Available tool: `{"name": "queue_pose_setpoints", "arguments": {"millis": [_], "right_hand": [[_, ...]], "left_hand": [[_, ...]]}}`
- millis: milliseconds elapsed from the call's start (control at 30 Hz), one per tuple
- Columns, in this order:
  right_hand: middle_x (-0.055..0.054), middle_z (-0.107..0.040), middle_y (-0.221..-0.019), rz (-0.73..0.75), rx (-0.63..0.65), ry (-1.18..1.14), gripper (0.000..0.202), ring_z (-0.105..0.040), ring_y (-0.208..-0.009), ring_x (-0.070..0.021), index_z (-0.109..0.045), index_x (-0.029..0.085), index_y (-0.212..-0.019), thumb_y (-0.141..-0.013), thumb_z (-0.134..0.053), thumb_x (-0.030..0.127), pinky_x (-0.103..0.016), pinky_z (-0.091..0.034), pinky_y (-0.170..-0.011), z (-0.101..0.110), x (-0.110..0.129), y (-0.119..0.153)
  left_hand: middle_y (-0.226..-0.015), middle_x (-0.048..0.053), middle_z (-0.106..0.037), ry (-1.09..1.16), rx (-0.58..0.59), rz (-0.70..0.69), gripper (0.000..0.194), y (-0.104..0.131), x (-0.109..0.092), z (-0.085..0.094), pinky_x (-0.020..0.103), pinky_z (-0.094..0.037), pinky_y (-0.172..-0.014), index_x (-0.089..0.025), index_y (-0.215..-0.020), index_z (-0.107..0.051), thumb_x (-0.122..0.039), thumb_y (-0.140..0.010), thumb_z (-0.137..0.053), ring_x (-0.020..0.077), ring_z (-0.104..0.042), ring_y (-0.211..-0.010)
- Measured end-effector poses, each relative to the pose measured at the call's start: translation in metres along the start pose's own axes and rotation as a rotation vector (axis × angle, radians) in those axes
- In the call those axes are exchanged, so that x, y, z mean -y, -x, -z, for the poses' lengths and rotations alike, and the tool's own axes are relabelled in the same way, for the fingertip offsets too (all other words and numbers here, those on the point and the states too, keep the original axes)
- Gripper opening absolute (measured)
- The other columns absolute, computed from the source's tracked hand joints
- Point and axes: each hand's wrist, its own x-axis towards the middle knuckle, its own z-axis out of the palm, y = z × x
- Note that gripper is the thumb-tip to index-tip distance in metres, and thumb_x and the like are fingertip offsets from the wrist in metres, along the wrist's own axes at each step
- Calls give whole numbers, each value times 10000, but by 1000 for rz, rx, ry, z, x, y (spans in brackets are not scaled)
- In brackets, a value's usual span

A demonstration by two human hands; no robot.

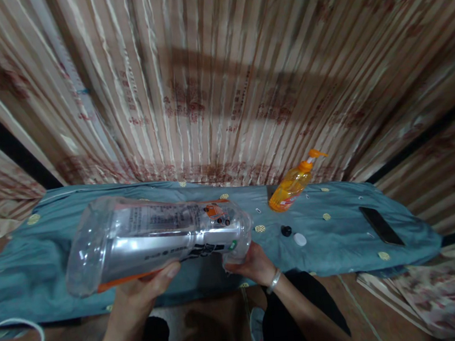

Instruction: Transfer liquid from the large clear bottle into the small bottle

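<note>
Holding 1 large clear bottle (157, 240) nearly sideways over the teal cloth (332, 251), the person is using 2 hands in the head view. The left hand (143, 291) is gripping the body from the near side, its thumb pressing along the label (149, 246) (silver, with orange edging) while its other fingers are mostly hiding. The right hand (255, 264), wearing a silver bracelet (273, 281) at its wrist, is closing around the narrower end; its exact finger placement is not showing clearly. Beyond it, 1 pump bottle (291, 186) of orange liquid is standing on the cloth. A black cap (286, 231) and a white disc (299, 239) are lying close together, and a dark phone (381, 225) is resting farther right.
</note>
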Motion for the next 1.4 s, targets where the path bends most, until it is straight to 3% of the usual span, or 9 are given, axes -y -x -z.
{"name": "queue_pose_setpoints", "arguments": {"millis": [133, 300, 400, 600, 900, 1100, 1300, 1400], "right_hand": [[-67, -740, -952, -2, -17, 18, 371, -698, -930, -284, -651, 207, -940, -604, -789, 280, -414, -547, -855, -2, -4, 0], [-72, -739, -967, 14, -25, -10, 499, -707, -910, -288, -620, 206, -1071, -605, -787, 274, -406, -556, -839, -2, -1, 0], [-67, -745, -943, 15, -29, -48, 541, -710, -899, -288, -604, 207, -1106, -602, -790, 264, -402, -559, -828, -1, 1, 0], [-73, -738, -991, -9, -33, 3, 505, -705, -910, -272, -607, 201, -1071, -600, -785, 248, -384, -551, -835, -1, 1, 0], [-83, -741, -965, -23, -15, 22, 429, -702, -914, -291, -631, 197, -996, -600, -784, 260, -417, -550, -843, 1, 5, 0], [-70, -738, -1012, -5, 0, 39, 466, -702, -938, -284, -632, 203, -1045, -611, -786, 279, -410, -548, -861, 1, 2, 0], [-79, -741, -997, -5, -15, 10, 444, -708, -902, -287, -637, 205, -1024, -604, -777, 245, -405, -556, -838, 0, 3, 0], [-72, -744, -976, 2, -29, -14, 447, -704, -922, -290, -636, 206, -1022, -602, -778, 261, -416, -551, -857, 0, 3, 0]], "left_hand": [[-894, 64, -799, -5, 15, 25, 437, 0, 2, 2, 428, -567, -903, -229, -996, -736, -329, -574, -795, 329, -732, -940], [-903, 75, -796, -11, 23, 8, 515, -1, -1, 1, 467, -556, -917, -222, -1031, -732, -387, -549, -811, 345, -730, -926], [-906, 53, -799, -4, 27, -18, 485, -1, -1, 0, 418, -561, -909, -244, -1045, -728, -340, -573, -788, 313, -740, -888], [-858, 43, -800, 13, -8, 4, 479, -1, 0, 1, 351, -610, -751, -245, -1021, -734, -282, -548, -795, 279, -748, -771], [-857, 47, -801, -17, 25, -7, 434, 0, -1, 3, 365, -593, -826, -236, -1011, -743, -318, -587, -789, 294, -750, -844], [-856, 42, -803, -2, -9, -37, 545, -1, 1, 2, 376, -611, -790, -221, -1053, -725, -346, -531, -818, 275, -754, -765], [-739, 5, -797, 13, -25, -15, 494, -1, 3, 3, 318, -625, -703, -254, -1031, -736, -297, -545, -810, 247, -756, -695], [-767, 5, -802, 12, -19, -32, 509, -2, 6, 4, 317, -618, -745, -260, -1039, -737, -310, -539, -819, 250, -758, -729]]}}
